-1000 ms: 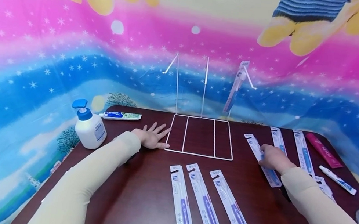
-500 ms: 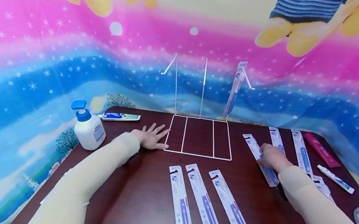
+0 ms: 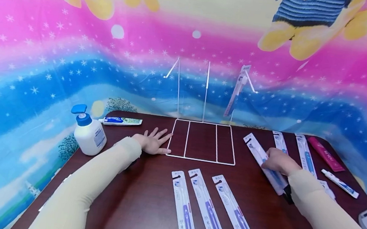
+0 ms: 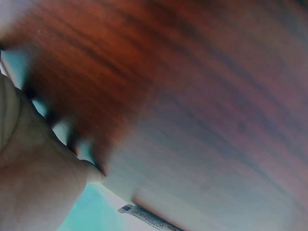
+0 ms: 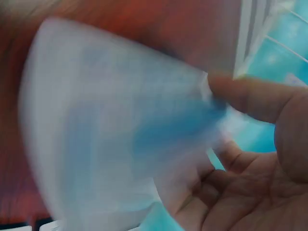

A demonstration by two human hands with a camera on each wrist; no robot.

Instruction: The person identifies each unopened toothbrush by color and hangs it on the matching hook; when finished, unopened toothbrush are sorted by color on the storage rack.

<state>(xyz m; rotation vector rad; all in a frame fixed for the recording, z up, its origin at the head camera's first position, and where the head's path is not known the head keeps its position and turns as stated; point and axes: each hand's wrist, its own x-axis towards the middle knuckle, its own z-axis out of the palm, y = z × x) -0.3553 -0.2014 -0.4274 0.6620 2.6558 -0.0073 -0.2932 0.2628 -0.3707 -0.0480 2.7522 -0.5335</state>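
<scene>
A packaged blue toothbrush (image 3: 254, 146) is pinched between the thumb and fingers of my right hand (image 3: 280, 161), at the right of the table. In the right wrist view the toothbrush pack (image 5: 115, 115) is blurred by motion. My left hand (image 3: 154, 142) lies on the table with its fingers spread, its fingertips at the left edge of the white wire rack (image 3: 200, 160). Another packaged toothbrush (image 3: 235, 94) hangs on the rack's right hook; the left and middle hooks hold nothing. Three packaged purple toothbrushes (image 3: 214, 212) lie side by side in front.
More packaged toothbrushes (image 3: 308, 156) lie at the right, by a red tube (image 3: 326, 153) and a small white tube (image 3: 340, 183). To the left are a pump bottle (image 3: 90, 136) and a toothpaste tube (image 3: 121, 121). A patterned cloth hangs behind the table.
My right hand has lifted and tilted the blue toothbrush slightly off the table. The left hand stays in place by the rack. The head view has shifted a little.
</scene>
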